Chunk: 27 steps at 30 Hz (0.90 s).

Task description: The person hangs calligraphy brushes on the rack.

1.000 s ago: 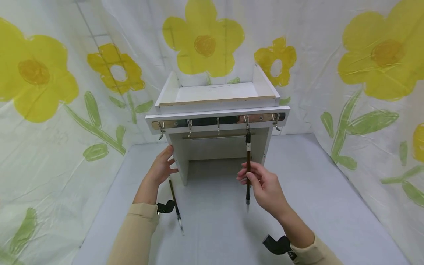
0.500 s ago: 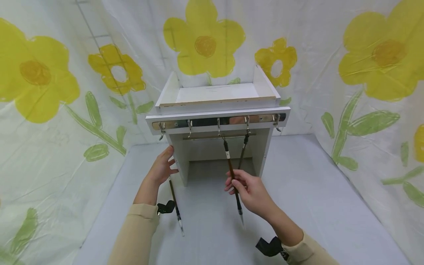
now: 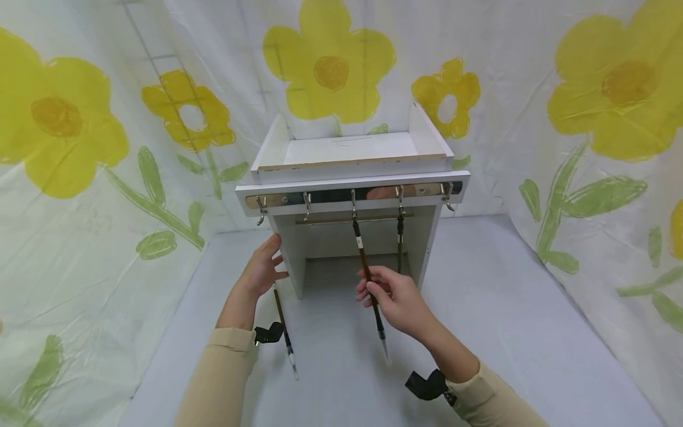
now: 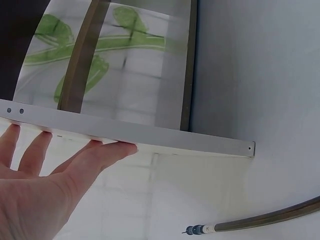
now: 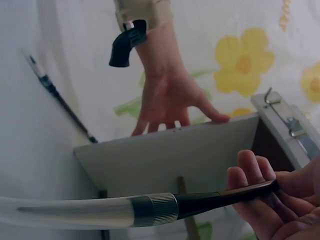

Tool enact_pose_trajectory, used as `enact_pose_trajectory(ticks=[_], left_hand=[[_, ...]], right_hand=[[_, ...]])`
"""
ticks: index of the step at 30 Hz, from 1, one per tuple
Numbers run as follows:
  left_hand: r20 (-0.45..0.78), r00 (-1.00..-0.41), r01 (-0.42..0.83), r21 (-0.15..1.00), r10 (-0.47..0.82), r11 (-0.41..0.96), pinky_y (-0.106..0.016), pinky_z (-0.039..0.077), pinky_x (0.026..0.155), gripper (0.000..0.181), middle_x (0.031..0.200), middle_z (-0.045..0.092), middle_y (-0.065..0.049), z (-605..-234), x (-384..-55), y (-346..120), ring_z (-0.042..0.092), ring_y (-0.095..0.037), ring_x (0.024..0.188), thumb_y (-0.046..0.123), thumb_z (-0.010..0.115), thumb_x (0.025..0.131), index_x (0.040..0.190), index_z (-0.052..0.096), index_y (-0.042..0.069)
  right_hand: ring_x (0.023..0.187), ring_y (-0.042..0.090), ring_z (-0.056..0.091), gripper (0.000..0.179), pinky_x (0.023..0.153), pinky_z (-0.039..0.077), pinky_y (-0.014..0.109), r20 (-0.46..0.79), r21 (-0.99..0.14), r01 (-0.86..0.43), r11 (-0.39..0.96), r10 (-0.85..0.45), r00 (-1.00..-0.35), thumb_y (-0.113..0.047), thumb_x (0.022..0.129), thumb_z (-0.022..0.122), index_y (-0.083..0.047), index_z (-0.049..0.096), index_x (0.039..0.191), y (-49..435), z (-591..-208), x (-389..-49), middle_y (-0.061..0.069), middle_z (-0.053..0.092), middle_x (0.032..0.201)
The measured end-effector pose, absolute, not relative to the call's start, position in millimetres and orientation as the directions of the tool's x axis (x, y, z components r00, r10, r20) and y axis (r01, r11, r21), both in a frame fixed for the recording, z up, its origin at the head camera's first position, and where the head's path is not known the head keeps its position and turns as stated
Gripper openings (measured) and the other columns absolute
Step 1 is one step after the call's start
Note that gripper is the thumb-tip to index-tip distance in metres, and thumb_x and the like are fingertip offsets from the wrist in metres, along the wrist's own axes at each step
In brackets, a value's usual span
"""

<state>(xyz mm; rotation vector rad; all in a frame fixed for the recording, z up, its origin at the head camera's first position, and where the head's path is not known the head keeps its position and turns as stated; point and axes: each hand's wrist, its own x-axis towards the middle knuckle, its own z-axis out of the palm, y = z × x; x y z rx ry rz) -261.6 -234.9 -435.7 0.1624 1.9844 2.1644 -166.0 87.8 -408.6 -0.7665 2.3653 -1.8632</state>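
My right hand (image 3: pixel 399 301) pinches a calligraphy brush (image 3: pixel 363 256) between thumb and fingers. The brush leans, its looped top end right at the middle hook (image 3: pixel 354 204) and its capped bristles pointing down toward me. The clear cap over the pale tip (image 5: pixel 75 212) shows large in the right wrist view. A second brush (image 3: pixel 400 243) hangs from the hook just to the right, its lower part hidden by my right hand. My left hand (image 3: pixel 259 270) rests with extended fingers against the left side panel (image 4: pixel 125 131) of the white shelf (image 3: pixel 352 179).
A third calligraphy brush (image 3: pixel 285 332) lies on the pale tabletop (image 3: pixel 331 379) beside my left wrist. Several hooks line the shelf's front rail, including a bare one (image 3: pixel 261 210) at the far left. A rod (image 3: pixel 331 222) crosses behind them. A flowered curtain (image 3: pixel 331 71) surrounds the table.
My right hand has left the brush now hanging on the right and moved left with another brush, whose top has come to the middle hook. The left hand stays in place.
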Motion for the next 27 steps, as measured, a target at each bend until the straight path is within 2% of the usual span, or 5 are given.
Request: enact_pose_trajectory(ticks=[6, 13, 18, 22, 27], left_hand=[[-0.058, -0.974, -0.078, 0.994, 0.219, -0.082, -0.077, 0.024, 0.108, 0.064, 0.17, 0.008, -0.008, -436.1, -262.1, -234.4, 0.011, -0.046, 0.153, 0.049, 0.036, 0.108, 0.163, 0.015, 0.023], [-0.05, -0.975, -0.07, 0.994, 0.217, -0.082, -0.077, 0.026, 0.108, 0.062, 0.17, 0.008, -0.008, -435.1, -262.5, -234.8, 0.012, -0.047, 0.152, 0.046, 0.035, 0.109, 0.163, 0.016, 0.022], [-0.051, -0.974, -0.072, 0.994, 0.222, -0.088, -0.077, 0.025, 0.108, 0.063, 0.17, 0.007, -0.007, -434.9, -262.1, -233.1, 0.01, -0.046, 0.153, 0.046, 0.035, 0.109, 0.163, 0.014, 0.023], [-0.054, -0.975, -0.076, 0.993, 0.216, -0.091, -0.077, 0.025, 0.108, 0.062, 0.17, 0.008, -0.007, -434.6, -262.3, -232.1, 0.01, -0.046, 0.153, 0.045, 0.034, 0.109, 0.163, 0.015, 0.022], [-0.065, -0.978, -0.083, 0.993, 0.199, -0.084, -0.076, 0.026, 0.108, 0.063, 0.17, 0.008, -0.007, -435.0, -261.6, -232.7, 0.011, -0.046, 0.153, 0.047, 0.036, 0.109, 0.163, 0.016, 0.023]], right_hand=[[0.093, 0.026, 0.074, 0.022, 0.08, 0.061, 0.032, 0.257, -0.924, -0.34, 0.174, -0.375, -0.89, -0.005, 0.104, 0.054, -0.004, 0.061, 0.125, 85.9, -417.4, -177.6, 0.019, 0.071, 0.107], [0.117, 0.026, 0.067, 0.029, 0.097, 0.054, 0.044, 0.321, -0.864, -0.42, 0.277, -0.34, -0.884, -0.01, 0.105, 0.055, -0.007, 0.059, 0.134, 83.5, -433.8, -194.3, 0.011, 0.07, 0.127], [0.125, 0.026, 0.063, 0.036, 0.093, 0.057, 0.045, 0.379, -0.822, -0.448, 0.352, -0.25, -0.891, -0.012, 0.102, 0.062, -0.008, 0.06, 0.138, 91.6, -433.9, -192.0, 0.01, 0.066, 0.135], [0.12, 0.024, 0.065, 0.037, 0.09, 0.058, 0.033, 0.45, -0.826, -0.486, 0.284, -0.186, -0.873, -0.011, 0.099, 0.066, -0.003, 0.061, 0.135, 106.6, -418.3, -187.0, 0.013, 0.067, 0.131], [0.092, 0.014, 0.072, 0.03, 0.076, 0.058, 0.019, 0.582, -0.799, -0.571, 0.189, 0.006, -0.813, -0.003, 0.096, 0.067, 0.004, 0.065, 0.125, 139.8, -393.5, -189.5, 0.02, 0.072, 0.11]])
